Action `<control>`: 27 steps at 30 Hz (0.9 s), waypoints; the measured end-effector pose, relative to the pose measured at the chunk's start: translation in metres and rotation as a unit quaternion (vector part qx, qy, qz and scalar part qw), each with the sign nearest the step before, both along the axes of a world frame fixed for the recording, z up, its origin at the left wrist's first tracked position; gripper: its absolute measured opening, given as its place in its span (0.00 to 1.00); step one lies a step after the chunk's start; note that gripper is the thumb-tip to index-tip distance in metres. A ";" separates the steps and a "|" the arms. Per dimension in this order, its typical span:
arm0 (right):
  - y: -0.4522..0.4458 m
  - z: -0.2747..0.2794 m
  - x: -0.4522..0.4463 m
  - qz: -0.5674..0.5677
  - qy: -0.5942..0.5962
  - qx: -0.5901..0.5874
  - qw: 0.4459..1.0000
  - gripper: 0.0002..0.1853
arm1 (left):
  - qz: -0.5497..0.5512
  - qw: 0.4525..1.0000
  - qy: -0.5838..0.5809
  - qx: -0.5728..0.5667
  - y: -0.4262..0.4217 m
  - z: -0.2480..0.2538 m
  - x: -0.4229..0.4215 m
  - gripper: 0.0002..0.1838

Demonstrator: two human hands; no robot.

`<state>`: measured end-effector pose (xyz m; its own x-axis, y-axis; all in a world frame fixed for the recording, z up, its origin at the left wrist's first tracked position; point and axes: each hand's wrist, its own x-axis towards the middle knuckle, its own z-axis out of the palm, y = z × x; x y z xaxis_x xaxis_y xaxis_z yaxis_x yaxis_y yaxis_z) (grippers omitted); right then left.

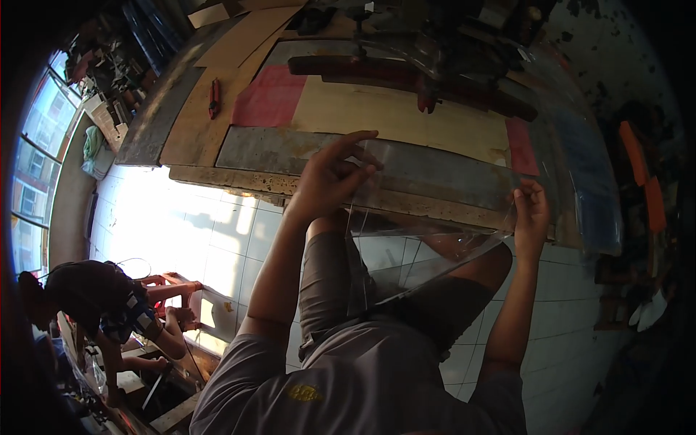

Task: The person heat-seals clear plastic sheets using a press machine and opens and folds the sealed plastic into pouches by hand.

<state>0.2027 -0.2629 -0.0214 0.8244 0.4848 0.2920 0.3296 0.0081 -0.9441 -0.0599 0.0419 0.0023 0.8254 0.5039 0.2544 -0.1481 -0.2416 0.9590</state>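
A clear plastic sheet (420, 272) hangs over my lap, between my two hands. My left hand (337, 174) pinches its upper left part in front of the table edge. At the sheet's right corner, my right hand (531, 210) holds it between thumb and fingers. Beyond the hands, a cream strip (391, 112) with a red piece (268, 96) at its left and another red piece (520, 147) at its right lies on the grey work surface (449, 174). A dark red bar (355, 70) of a machine stands over the strip.
A red cutter (214, 99) lies on brown board at the left of the table (239, 178). Clear blue-tinted sheets (591, 181) lie at the right. Another person (94, 297) sits at the lower left beside a red stool (190, 286). Orange pieces (645, 174) are far right.
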 end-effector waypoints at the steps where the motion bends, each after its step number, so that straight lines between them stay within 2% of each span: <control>1: 0.002 -0.005 0.000 -0.002 0.003 0.015 1.000 0.13 | -0.003 1.000 0.000 0.004 0.001 -0.002 0.000 0.30; 11: -0.004 -0.008 0.003 -0.014 0.028 0.025 0.999 0.13 | 0.000 0.999 0.032 -0.034 0.002 0.000 -0.002 0.28; 17: -0.003 -0.009 0.000 -0.036 0.014 0.018 0.999 0.12 | -0.036 0.998 0.035 0.043 0.008 -0.006 -0.001 0.27; 23: -0.005 -0.012 0.003 -0.030 0.007 0.017 0.999 0.11 | -0.037 0.999 -0.019 -0.006 0.003 -0.004 -0.001 0.26; 27: -0.003 -0.009 0.001 -0.031 0.008 0.015 0.999 0.11 | -0.042 0.999 0.005 0.012 0.007 -0.007 -0.002 0.24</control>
<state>0.2042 -0.2661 -0.0306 0.8578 0.4234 0.2916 0.3144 0.0166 -0.9491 -0.0622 0.0488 -0.0043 0.8670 0.4261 0.2583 -0.1602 -0.2524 0.9543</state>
